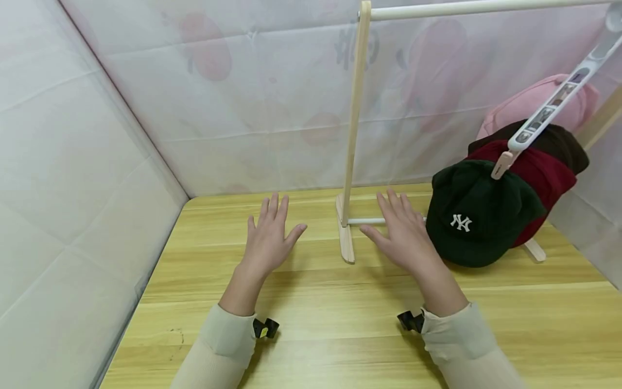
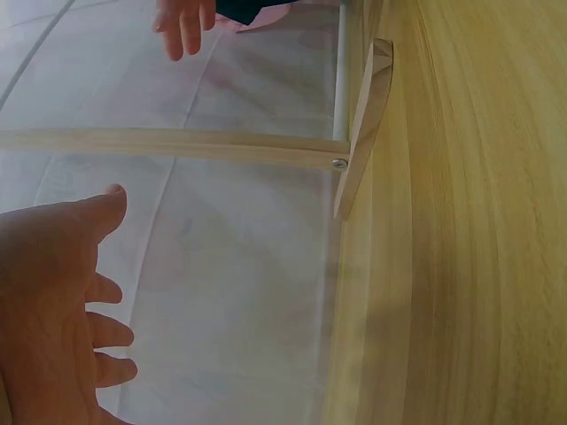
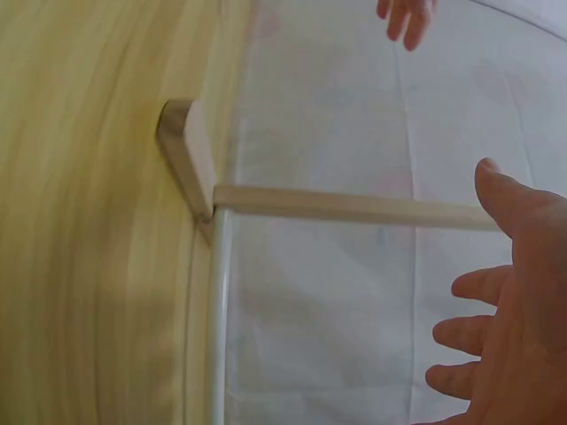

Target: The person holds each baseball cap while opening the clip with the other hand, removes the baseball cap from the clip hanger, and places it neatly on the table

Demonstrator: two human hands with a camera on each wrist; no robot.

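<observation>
Two hands hover above the pale wooden table (image 1: 311, 324), holding nothing: your left hand (image 1: 269, 237) and right hand (image 1: 403, 235) each have a spread, empty grip. Just right of your right hand sits the dark green embroidered cap (image 1: 478, 216), beneath the light wooden rack (image 1: 353, 129). Nothing seems begun; reaching right likely comes next.

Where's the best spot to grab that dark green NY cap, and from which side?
Probably the rounded crown of the green cap, approached from the front left by the right hand, which is nearest. The crown bulges toward the viewer, unobstructed; its top is clipped to the white hanger strip, with the maroon cap behind.
</observation>
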